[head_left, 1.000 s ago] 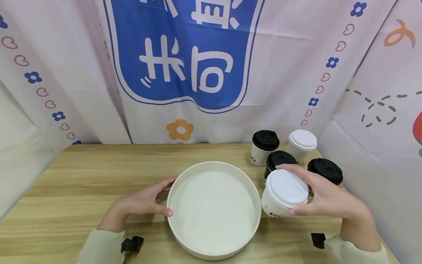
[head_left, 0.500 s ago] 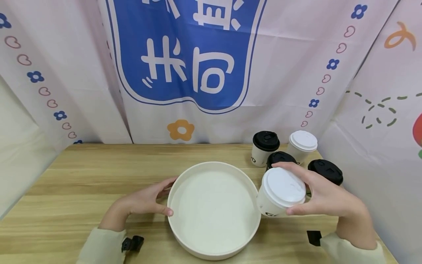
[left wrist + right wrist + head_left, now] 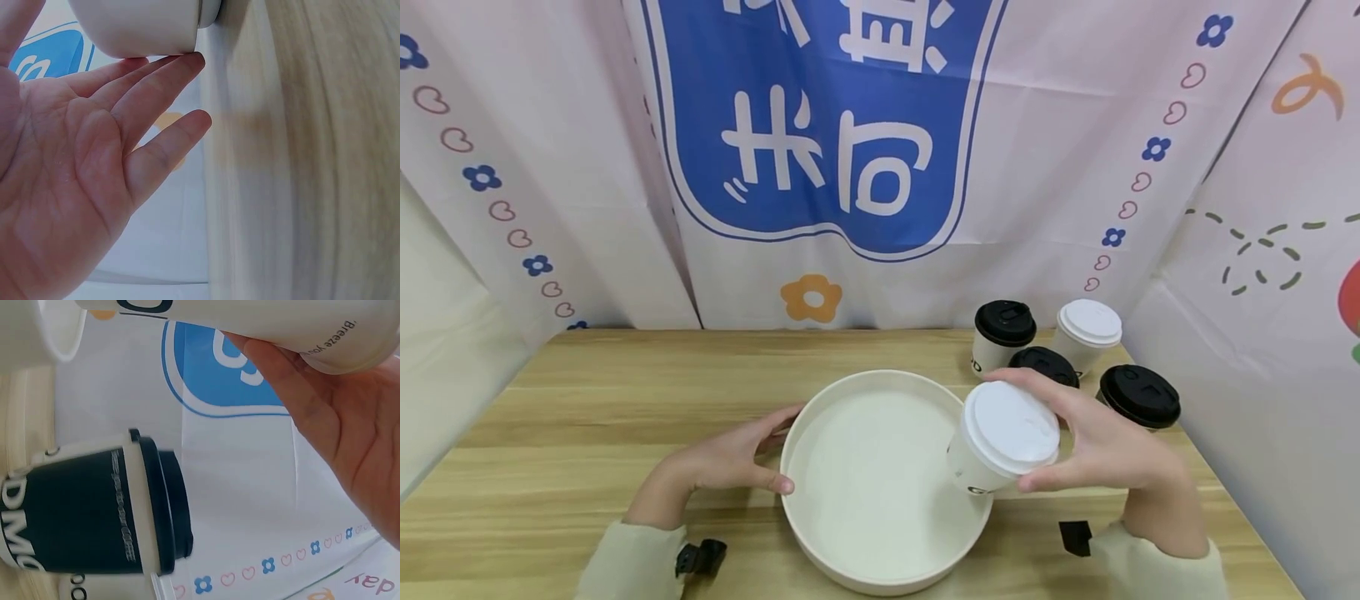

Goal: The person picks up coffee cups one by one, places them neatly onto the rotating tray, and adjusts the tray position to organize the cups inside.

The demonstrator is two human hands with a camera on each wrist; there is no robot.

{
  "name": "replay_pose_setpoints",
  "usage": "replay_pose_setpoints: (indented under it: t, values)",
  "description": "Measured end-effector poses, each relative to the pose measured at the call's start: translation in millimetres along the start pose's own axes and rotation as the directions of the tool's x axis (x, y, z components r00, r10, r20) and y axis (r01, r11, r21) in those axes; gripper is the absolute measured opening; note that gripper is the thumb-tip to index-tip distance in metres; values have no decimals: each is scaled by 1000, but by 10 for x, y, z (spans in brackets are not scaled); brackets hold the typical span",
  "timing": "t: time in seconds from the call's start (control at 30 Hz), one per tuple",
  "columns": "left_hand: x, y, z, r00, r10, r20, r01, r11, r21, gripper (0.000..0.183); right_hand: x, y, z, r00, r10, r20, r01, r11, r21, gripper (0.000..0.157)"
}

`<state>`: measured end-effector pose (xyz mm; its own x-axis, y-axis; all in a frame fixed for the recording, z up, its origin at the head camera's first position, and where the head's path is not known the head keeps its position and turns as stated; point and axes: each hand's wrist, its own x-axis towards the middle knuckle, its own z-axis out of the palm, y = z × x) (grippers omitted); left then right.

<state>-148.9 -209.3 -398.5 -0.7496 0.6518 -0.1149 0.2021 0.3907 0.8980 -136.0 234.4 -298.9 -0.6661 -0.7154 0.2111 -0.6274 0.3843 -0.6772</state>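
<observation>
A white paper coffee cup (image 3: 992, 454) with a white lid is in my right hand (image 3: 1097, 437), gripped around its upper part between thumb and fingers. It is slightly tilted, over the right side of a round cream tray (image 3: 880, 500). The right wrist view shows printed letters on this cup (image 3: 250, 315). At the tray's left side, my left hand (image 3: 733, 458) touches the wall with its thumb at the rim. In the left wrist view its fingers (image 3: 165, 87) are fairly straight, the tips against the tray's outer wall (image 3: 140, 28).
Several lidded cups stand at the back right: a white one with a black lid (image 3: 1000, 346), a white-lidded one (image 3: 1086, 329), a dark one (image 3: 75, 512) and another black-lidded one (image 3: 1141, 396). A printed curtain (image 3: 1037, 167) closes off the wooden table's (image 3: 662, 375) back edge.
My right hand has carried the white-lidded cup leftward, from beside the tray to over its right rim. The left hand and the tray have stayed in place.
</observation>
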Motion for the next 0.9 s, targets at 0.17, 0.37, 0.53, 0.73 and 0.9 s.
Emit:
replay_pose_setpoints:
  t: [0.17, 0.37, 0.53, 0.73, 0.9]
  values:
    - [-11, 13, 9, 1000, -14, 0, 14, 1000, -5, 100, 72, -4, 76, 999, -23, 30, 22, 999, 44, 96]
    - [-23, 42, 4, 1000, 0, 2, 0, 1000, -13, 100, 140, -48, 136, 997, -37, 66, 34, 998, 59, 96]
    - [-30, 50, -2, 1000, -4, 2, 4, 1000, -8, 100, 168, -92, 188, 996, -46, 77, 45, 999, 15, 97]
    - [-15, 37, 2, 1000, -8, -2, 8, 1000, -1, 100, 222, -113, 261, 991, -68, 112, 69, 998, 1, 95]
    - [-10, 35, 7, 1000, -18, -3, 18, 1000, -2, 100, 289, -127, 327, 981, -112, 155, 107, 993, 41, 93]
